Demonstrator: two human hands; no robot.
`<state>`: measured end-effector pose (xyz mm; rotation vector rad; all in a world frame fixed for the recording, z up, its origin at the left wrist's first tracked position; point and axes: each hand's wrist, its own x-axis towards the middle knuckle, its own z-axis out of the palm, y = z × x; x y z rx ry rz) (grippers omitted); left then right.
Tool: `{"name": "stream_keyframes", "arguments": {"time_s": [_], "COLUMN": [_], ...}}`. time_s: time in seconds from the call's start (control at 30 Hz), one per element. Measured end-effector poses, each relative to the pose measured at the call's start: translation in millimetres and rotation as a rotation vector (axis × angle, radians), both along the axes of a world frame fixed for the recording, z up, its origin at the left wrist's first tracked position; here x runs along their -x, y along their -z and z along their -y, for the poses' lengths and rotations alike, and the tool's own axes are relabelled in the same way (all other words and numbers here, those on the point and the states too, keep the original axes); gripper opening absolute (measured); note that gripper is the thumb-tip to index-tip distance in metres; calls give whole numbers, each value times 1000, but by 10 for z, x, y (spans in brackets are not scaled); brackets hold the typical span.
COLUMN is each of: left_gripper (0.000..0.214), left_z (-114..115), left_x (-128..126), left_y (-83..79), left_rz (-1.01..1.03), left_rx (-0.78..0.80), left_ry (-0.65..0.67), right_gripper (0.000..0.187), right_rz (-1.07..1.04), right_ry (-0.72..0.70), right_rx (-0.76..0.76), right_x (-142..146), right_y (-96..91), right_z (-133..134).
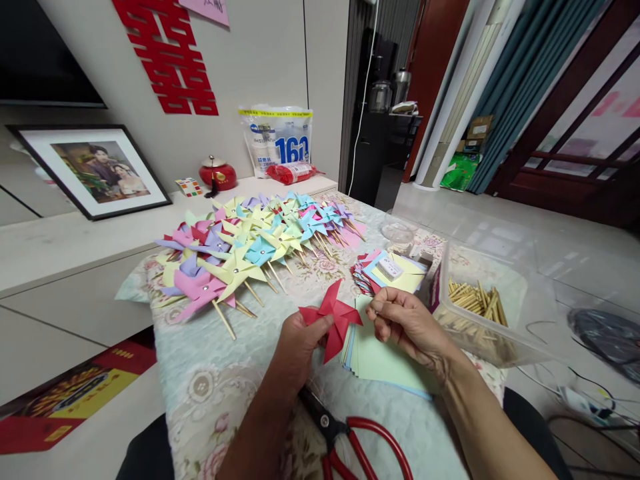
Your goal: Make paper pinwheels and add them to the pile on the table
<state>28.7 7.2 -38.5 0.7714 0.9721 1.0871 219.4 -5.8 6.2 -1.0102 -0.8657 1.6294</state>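
My left hand pinches a folded red paper pinwheel by its lower left blades, just above the table. My right hand hovers to its right with fingers curled and thumb against forefinger; whatever it pinches is too small to name. Under the hands lies a stack of pale green and blue paper squares. Red-handled scissors lie shut near the table's front edge, below my left wrist.
Several finished pastel pinwheels on sticks cover the far part of the floral tablecloth. A clear plastic box of wooden sticks stands at the right. More cut paper lies behind. A framed photo leans at left.
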Motion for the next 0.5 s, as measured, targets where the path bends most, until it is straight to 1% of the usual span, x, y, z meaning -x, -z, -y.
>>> {"name": "stream_keyframes", "arguments": {"time_s": [0.17,0.3,0.5], "left_gripper": [28,27,21], "left_z": [12,20,39], "left_x": [-22,-42,-63], "left_y": [-37,-61,-45], "left_rz": [-15,-66,-157], "left_rx": [-5,-26,-73], "left_ry": [-40,-85,-107], "right_gripper": [29,28,29], "right_rz": [-14,3,7], "right_ry": [-33,-61,-101], "right_rx": [-34,-62,-41], "right_x": [-19,3,85], "right_y": [0,-9,-10], "right_z": [9,36,62]}}
